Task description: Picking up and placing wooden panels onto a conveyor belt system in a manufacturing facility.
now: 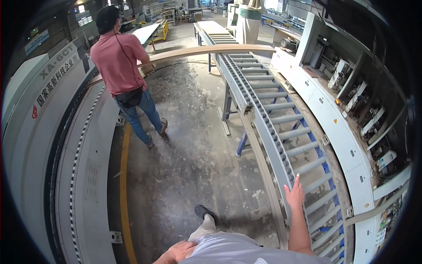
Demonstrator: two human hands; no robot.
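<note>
Roller conveyor with long wooden board laid across; one wearer, one co-worker

Roller conveyor (310, 164): grey rollers on a blue-sided frame, running away from the wearer at the right. Wheeled rail (278, 163) along its left side, set with small dark wheels.

Wooden board (211, 50): long, pale; lies crosswise over the conveyor's farther stretch, its left part partly hidden by the co-worker (118, 66), whose grip cannot be told.

Right hand (296, 194): bare, fingers extended, thumb spread apart; nothing held. Placed at the wheeled rail's near stretch; whether touching or just above, cannot tell.

Left hand (181, 251): bare, low against the wearer's grey clothing; whether it pinches the cloth, cannot tell.

Flanking: large white machine (26, 132) at left; white cabinets (314, 94) at right.

Step, as judged: board handling at the conveyor, the co-worker at the board, the wearer well apart from it. Next move, as judged: reaching the board calls for walking forward beside the rail and freeing both hands.
</note>
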